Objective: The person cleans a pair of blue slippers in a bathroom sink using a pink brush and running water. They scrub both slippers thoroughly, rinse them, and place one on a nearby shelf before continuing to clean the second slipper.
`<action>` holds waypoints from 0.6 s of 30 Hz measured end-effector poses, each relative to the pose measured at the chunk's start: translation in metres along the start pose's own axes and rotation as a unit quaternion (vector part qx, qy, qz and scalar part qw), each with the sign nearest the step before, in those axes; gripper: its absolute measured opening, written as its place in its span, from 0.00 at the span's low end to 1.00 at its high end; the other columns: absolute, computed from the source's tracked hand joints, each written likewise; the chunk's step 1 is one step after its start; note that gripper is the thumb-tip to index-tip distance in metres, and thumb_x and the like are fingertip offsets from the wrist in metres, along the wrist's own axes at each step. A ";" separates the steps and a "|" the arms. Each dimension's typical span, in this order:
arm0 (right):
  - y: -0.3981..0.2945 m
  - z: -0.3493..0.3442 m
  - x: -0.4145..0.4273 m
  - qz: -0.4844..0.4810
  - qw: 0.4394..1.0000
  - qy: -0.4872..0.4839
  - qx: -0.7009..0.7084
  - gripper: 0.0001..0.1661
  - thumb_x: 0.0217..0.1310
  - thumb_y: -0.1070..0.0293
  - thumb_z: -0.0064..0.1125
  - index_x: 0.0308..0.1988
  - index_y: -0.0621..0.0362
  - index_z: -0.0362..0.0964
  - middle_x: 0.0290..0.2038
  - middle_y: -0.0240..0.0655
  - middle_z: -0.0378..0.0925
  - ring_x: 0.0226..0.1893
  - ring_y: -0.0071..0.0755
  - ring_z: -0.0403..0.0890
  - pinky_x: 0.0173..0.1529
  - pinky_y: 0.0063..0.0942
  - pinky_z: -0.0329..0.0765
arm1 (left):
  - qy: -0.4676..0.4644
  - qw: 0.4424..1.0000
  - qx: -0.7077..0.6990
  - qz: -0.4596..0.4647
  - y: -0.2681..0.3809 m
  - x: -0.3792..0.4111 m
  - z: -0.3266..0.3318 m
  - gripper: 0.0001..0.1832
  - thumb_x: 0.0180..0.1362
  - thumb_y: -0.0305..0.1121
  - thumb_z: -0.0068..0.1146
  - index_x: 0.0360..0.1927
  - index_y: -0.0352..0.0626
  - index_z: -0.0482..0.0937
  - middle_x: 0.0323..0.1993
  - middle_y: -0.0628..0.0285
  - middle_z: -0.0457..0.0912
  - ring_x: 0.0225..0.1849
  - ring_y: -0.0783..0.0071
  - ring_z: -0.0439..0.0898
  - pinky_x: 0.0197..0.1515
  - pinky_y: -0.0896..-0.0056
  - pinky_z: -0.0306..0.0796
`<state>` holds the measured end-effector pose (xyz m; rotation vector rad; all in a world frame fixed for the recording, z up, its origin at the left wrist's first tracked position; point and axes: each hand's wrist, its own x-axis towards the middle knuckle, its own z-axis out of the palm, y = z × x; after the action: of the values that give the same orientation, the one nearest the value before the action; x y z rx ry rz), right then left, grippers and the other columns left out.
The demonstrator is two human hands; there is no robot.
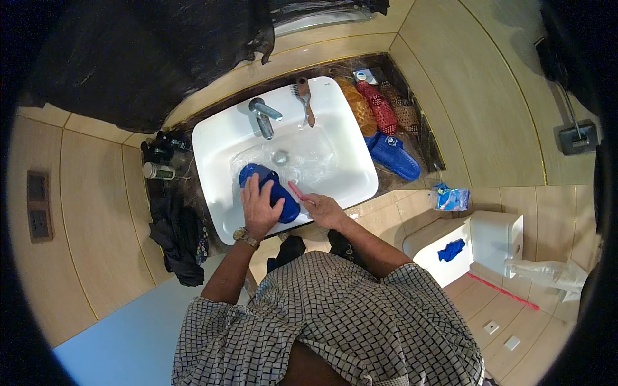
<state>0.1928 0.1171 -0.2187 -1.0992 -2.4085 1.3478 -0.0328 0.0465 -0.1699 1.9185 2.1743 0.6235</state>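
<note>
A blue slide sandal [285, 205] lies in the front left of a white washbasin [364, 186], near its front rim. My left hand [259, 202], with a watch at the wrist, rests on the sandal with fingers spread; whether it grips the edge cannot be told. My right hand [322, 208] is closed around a pink-handled brush [296, 191], whose bristles are at the sandal's right side. Shallow water covers the basin floor around the drain [280, 157]. Behind stands a chrome faucet [264, 118]. A wooden brush [305, 101] lies on the back rim.
Right of the basin, the dark counter holds another blue slide [396, 157], red woven footwear [378, 107], yellow footwear [357, 106] and brown footwear [400, 108]. At left are a white jar [159, 171] and dark cloth [178, 236]. A toilet [434, 246] stands at the right.
</note>
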 end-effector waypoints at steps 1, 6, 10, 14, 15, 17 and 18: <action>-0.009 -0.003 0.000 -0.069 0.993 0.037 -0.088 0.27 0.76 0.55 0.50 0.63 0.60 0.72 0.41 0.48 0.85 0.39 0.49 0.86 0.50 0.41 0.81 | -0.010 0.999 -0.029 -0.040 -0.012 0.001 0.004 0.37 0.55 0.46 0.70 0.65 0.40 0.74 0.74 0.37 0.61 0.75 0.35 0.61 0.75 0.38 0.55; -0.023 -0.013 -0.014 0.100 0.994 0.000 0.042 0.26 0.76 0.54 0.48 0.63 0.58 0.72 0.44 0.53 0.85 0.43 0.57 0.86 0.52 0.47 0.80 | -0.068 0.974 -0.107 -0.186 -0.067 0.027 0.017 0.45 0.62 0.54 0.64 0.74 0.37 0.64 0.72 0.35 0.66 0.72 0.39 0.66 0.75 0.49 0.60; -0.047 -0.039 -0.022 0.139 0.990 -0.028 0.026 0.25 0.76 0.55 0.49 0.63 0.57 0.72 0.45 0.57 0.83 0.45 0.59 0.85 0.53 0.46 0.80 | -0.119 0.972 -0.119 -0.165 -0.087 0.044 0.021 0.44 0.61 0.53 0.65 0.74 0.37 0.64 0.67 0.38 0.73 0.68 0.42 0.72 0.71 0.50 0.66; -0.054 -0.045 -0.032 0.123 0.991 -0.020 0.053 0.25 0.75 0.56 0.49 0.64 0.55 0.71 0.47 0.58 0.83 0.48 0.65 0.83 0.56 0.52 0.78 | -0.149 0.967 -0.104 -0.180 -0.101 0.054 0.025 0.44 0.58 0.53 0.67 0.72 0.37 0.67 0.65 0.39 0.75 0.67 0.42 0.73 0.70 0.50 0.67; -0.055 -0.046 -0.033 0.116 0.991 -0.026 0.061 0.25 0.75 0.56 0.48 0.64 0.54 0.71 0.48 0.59 0.82 0.49 0.67 0.82 0.57 0.55 0.77 | -0.159 0.965 -0.092 -0.189 -0.101 0.058 0.023 0.45 0.58 0.54 0.67 0.72 0.37 0.67 0.64 0.40 0.76 0.66 0.42 0.74 0.70 0.49 0.67; -0.054 -0.047 -0.032 0.112 0.991 -0.027 0.061 0.24 0.75 0.56 0.48 0.64 0.53 0.71 0.50 0.58 0.82 0.50 0.67 0.82 0.58 0.54 0.77 | -0.160 0.963 -0.054 -0.210 -0.099 0.058 0.021 0.46 0.57 0.58 0.66 0.71 0.37 0.68 0.63 0.39 0.77 0.66 0.43 0.74 0.70 0.48 0.67; -0.052 -0.047 -0.031 0.113 0.991 -0.026 0.062 0.24 0.75 0.57 0.48 0.64 0.53 0.71 0.51 0.58 0.82 0.51 0.66 0.82 0.58 0.54 0.77 | -0.153 0.963 -0.029 -0.218 -0.090 0.058 0.018 0.48 0.57 0.62 0.64 0.71 0.36 0.68 0.62 0.39 0.78 0.65 0.42 0.75 0.70 0.48 0.66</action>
<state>0.2100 0.1112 -0.1437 -1.3503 -2.2532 1.5893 -0.1162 0.0994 -0.2156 1.3293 2.2330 0.2848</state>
